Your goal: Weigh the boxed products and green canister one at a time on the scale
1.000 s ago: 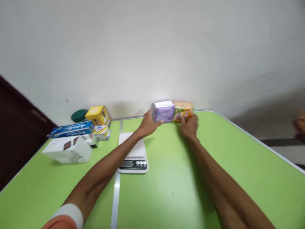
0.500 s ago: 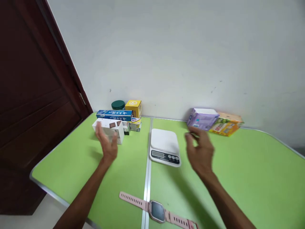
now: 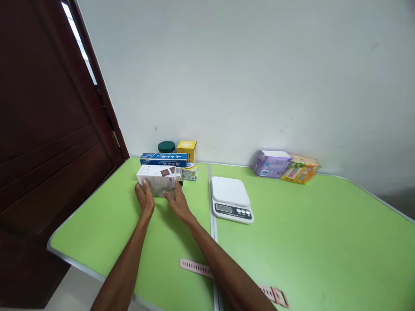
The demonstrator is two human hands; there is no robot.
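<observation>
A white box with brown squares printed on it stands at the left of the green table. My left hand grips its left end, thumb against the front face. At the right end my right hand is closed on the same box, its thumb also on the front. Directly behind lies a long blue toothpaste box. A yellow box, a green-lidded jar and a small yellow-and-white box are grouped close by.
A white kitchen scale rests right of the table's metal seam. Against the wall stand a purple pack and an orange-and-yellow pack. A pink watch strap lies near the front, partly under my right forearm. A dark door is at left.
Both hands have moved left, the right one away from the purple and orange packs, which stay by the wall. Open half a second ago, my hands now hold the white box. The view has turned left.
</observation>
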